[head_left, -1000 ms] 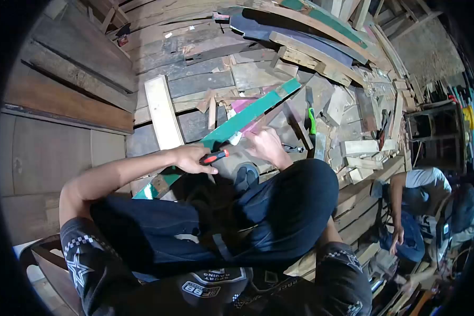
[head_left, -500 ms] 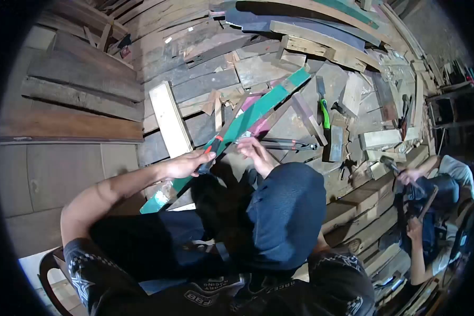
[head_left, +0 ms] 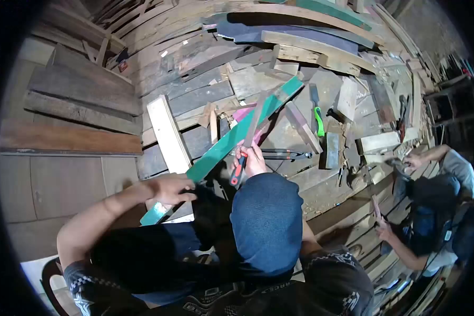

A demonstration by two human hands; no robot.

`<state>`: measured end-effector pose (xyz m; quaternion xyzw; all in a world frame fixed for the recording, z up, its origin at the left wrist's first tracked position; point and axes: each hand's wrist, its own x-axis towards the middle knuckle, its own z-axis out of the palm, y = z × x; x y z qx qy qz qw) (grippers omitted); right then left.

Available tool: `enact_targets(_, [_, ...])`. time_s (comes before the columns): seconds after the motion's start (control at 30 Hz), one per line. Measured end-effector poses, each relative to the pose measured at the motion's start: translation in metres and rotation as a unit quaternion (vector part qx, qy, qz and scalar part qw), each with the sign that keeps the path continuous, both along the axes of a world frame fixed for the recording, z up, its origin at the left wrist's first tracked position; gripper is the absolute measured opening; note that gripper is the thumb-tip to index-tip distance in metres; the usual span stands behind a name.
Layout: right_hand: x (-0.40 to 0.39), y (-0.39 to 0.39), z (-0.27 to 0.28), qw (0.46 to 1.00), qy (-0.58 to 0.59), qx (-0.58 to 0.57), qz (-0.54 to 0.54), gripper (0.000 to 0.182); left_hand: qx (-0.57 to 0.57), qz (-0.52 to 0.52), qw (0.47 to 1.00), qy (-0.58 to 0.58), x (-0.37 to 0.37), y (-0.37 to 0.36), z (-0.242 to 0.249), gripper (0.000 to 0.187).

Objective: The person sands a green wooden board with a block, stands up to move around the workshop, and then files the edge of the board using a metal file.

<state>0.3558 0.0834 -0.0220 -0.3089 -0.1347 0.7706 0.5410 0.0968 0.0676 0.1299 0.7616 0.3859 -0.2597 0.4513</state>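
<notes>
A long green-painted wooden plank (head_left: 224, 148) slants from beside my lap up across the work area. My left hand (head_left: 169, 189) is closed over its lower part, fingers bent around the edge. In my right hand (head_left: 254, 158) is a flat-bladed hand tool (head_left: 238, 169) with a red-and-black handle. Its long grey blade points away from me and crosses over the plank. Just right of that hand lie black-handled pincers (head_left: 282, 154) with red marks. Farther right is another flat-bladed tool with a bright green handle (head_left: 319, 121).
A pale board (head_left: 167, 134) lies left of the plank, and wood offcuts (head_left: 305, 129) are scattered to the right. Long beams (head_left: 321, 55) stretch across the back. Brown boards (head_left: 71, 131) stand at left. A co-worker (head_left: 432, 205) sits at right, hands on tools.
The red-handled tool has passed from my left hand to my right. My left hand has moved down and left on the plank. The co-worker's hands have shifted apart.
</notes>
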Motion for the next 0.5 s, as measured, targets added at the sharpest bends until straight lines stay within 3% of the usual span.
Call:
enact_targets(0.07, [0.018,-0.002,0.001,0.999,-0.027,-0.023,0.019,0.017,-0.091,0.136,0.987,-0.014,-0.054,0.011,-0.013,0.055])
enact_targets(0.17, [0.042,0.003,-0.002,0.976,-0.187,0.092,0.057,0.019,0.039,0.169,0.983,0.054,-0.095,0.013,-0.016,0.054])
enact_targets(0.2, [0.048,0.004,0.000,0.957,-0.252,0.124,0.069,0.018,0.090,0.202,0.975,0.003,-0.096,0.006,-0.023,0.055])
enact_targets(0.27, [0.060,-0.003,0.025,0.953,-0.260,0.150,0.048,0.018,0.191,0.271,0.938,-0.101,-0.101,-0.027,-0.058,0.057])
enact_targets(0.3, [0.056,-0.014,0.056,0.973,-0.173,0.151,0.001,0.021,0.215,0.277,0.934,-0.075,-0.101,-0.043,-0.078,0.065])
enact_targets(0.4, [0.068,-0.044,0.001,0.978,-0.174,0.058,0.096,0.023,0.291,0.289,0.911,0.042,-0.074,-0.084,-0.107,0.079])
enact_targets(0.47, [0.074,-0.049,-0.016,0.930,-0.340,0.010,0.142,0.021,0.304,0.301,0.904,0.017,-0.068,-0.100,-0.131,0.086])
enact_targets(0.5, [0.063,-0.059,-0.030,0.926,-0.375,0.038,0.026,0.011,0.359,0.295,0.886,-0.002,-0.066,-0.110,-0.142,0.081])
